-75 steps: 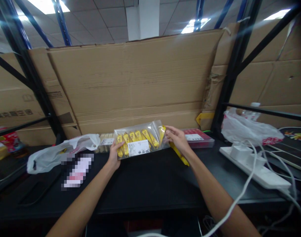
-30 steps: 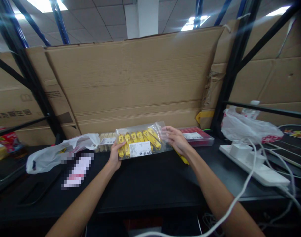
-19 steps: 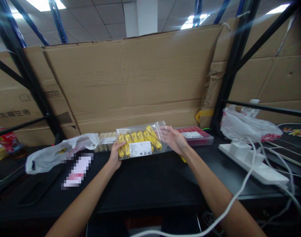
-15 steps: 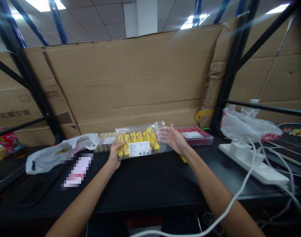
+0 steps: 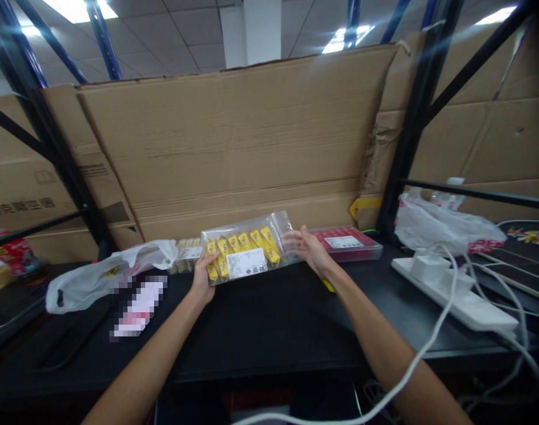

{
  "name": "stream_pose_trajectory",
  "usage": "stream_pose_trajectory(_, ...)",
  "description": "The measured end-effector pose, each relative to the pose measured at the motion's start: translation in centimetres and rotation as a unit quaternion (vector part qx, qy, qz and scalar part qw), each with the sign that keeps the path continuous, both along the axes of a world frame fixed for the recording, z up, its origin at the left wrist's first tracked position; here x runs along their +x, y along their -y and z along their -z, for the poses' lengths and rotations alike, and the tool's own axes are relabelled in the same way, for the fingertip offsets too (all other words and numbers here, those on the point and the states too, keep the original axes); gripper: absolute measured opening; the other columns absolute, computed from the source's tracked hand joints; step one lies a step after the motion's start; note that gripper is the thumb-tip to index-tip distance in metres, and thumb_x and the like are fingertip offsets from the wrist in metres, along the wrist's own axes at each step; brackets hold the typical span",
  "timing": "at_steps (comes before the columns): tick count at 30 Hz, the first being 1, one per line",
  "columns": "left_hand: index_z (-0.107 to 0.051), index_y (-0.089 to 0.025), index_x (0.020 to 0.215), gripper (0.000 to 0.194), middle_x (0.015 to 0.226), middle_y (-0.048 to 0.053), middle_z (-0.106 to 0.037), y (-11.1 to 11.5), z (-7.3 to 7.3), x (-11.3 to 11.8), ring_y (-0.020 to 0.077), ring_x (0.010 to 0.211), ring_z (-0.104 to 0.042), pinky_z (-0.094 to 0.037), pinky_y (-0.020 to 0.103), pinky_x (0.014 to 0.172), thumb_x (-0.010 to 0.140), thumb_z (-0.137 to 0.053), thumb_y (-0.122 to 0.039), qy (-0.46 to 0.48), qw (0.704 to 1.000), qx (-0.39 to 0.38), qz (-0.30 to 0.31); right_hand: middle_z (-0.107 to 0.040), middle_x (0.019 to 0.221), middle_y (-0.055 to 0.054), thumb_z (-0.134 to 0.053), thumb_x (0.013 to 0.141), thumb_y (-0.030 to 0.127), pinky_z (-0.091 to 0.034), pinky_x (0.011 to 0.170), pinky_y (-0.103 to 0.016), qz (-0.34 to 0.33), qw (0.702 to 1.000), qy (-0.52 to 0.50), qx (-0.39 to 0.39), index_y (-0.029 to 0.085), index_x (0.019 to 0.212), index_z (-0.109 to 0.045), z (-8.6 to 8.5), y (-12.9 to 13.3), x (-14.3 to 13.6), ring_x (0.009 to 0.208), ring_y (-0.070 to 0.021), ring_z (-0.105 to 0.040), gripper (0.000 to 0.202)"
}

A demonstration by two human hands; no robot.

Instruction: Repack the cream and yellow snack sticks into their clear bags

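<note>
My left hand [image 5: 202, 277] grips the left edge of a clear plastic pack [image 5: 246, 254], thumb in front. Several yellow-wrapped pieces stand side by side inside it, behind a white printed label [image 5: 247, 263]. The pack is held above the black table, its right side tilted up. At its right end, my right hand [image 5: 308, 248] has its fingers stretched out, the tips showing blurred at or behind the clear edge; whether they touch is unclear. Beyond that hand lies a red pack [image 5: 346, 243] with a white label. Left of the held pack sits a pale labelled pack [image 5: 187, 255], partly hidden.
A white plastic bag [image 5: 112, 274] lies on the black table [image 5: 269, 342] at left. At right are a white power strip [image 5: 455, 295] with plugs and cables, and another plastic bag [image 5: 441, 221]. A cardboard panel [image 5: 242, 136] closes off the back between black posts.
The pack has shifted slightly left and its right side has tipped up a little more. My left hand has moved with it. My right hand stays near the right end, fingers outstretched.
</note>
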State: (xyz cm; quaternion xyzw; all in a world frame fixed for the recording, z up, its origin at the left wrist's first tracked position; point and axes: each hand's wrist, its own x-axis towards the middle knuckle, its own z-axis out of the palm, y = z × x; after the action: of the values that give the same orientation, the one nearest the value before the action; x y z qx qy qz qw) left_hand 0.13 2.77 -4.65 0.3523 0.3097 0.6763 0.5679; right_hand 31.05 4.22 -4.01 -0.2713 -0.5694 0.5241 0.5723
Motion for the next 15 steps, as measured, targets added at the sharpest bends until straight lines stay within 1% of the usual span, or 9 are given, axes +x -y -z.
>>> stream_pose_trajectory(4,-0.066,-0.015,0.128,0.053,0.107,0.012,-0.081,0.0,0.2,-0.1,0.0295,0.090,-0.081,-0.068,0.039,0.079,0.076,-0.077,-0.013,0.000,1.000,-0.004,0.000,-0.080,0.096,-0.013,-0.054,0.089,0.083,-0.057,0.087,-0.043,-0.003,1.000,0.014,0.004,0.021,0.099,-0.076,0.0,0.2,0.0,0.099,-0.0306,-0.074,0.066)
stream_pose_trajectory(9,-0.066,-0.012,0.127,0.051,0.108,0.015,-0.081,0.0,0.2,-0.1,0.0306,0.091,-0.081,-0.068,0.039,0.078,0.077,-0.076,-0.012,0.000,1.000,-0.014,0.002,-0.081,0.096,-0.014,-0.050,0.088,0.086,-0.054,0.098,-0.051,-0.023,0.999,0.037,-0.003,0.021,0.104,-0.075,-0.1,0.5,-0.2,0.110,-0.0348,-0.073,0.072)
stream_pose_trajectory(15,-0.066,-0.011,0.128,0.053,0.108,0.016,-0.081,0.4,0.0,0.0,0.0322,0.093,-0.081,-0.068,0.039,0.077,0.076,-0.076,-0.012,0.006,1.000,-0.029,0.009,-0.082,0.095,-0.013,-0.046,0.089,0.087,-0.054,0.097,-0.052,-0.046,0.997,0.054,-0.029,0.021,0.113,-0.073,-0.3,1.2,-0.5,0.109,-0.0375,-0.074,0.075)
